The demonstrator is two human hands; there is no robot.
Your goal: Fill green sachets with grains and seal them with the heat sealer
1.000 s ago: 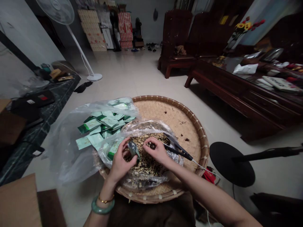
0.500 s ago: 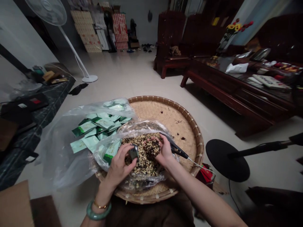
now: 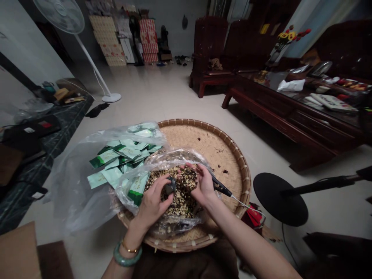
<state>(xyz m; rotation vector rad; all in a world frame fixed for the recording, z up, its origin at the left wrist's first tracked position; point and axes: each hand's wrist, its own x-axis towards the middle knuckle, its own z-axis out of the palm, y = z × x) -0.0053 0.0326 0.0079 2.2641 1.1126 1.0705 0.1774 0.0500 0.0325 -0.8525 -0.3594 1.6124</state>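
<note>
Left hand [image 3: 157,199]: thumb and fingers holding small dark packet [image 3: 171,186] over dried flaky mix [image 3: 181,207]. Right hand [image 3: 205,186]: fingers curved into mix, can't tell if gripping any. Mix sits in clear plastic bag [image 3: 181,224], near side of round bamboo tray [image 3: 246,174]. Green sachets [image 3: 128,152] left.

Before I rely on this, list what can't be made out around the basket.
All in the head view:
- Contents of the dark packet in the left grip: too dark, partly covered by fingers.
- Whether the right grip holds any dried mix: curled fingers hide it.
- Front of the black tool: behind the right grip.
- Print on the green packets: too small, blurred.
</note>
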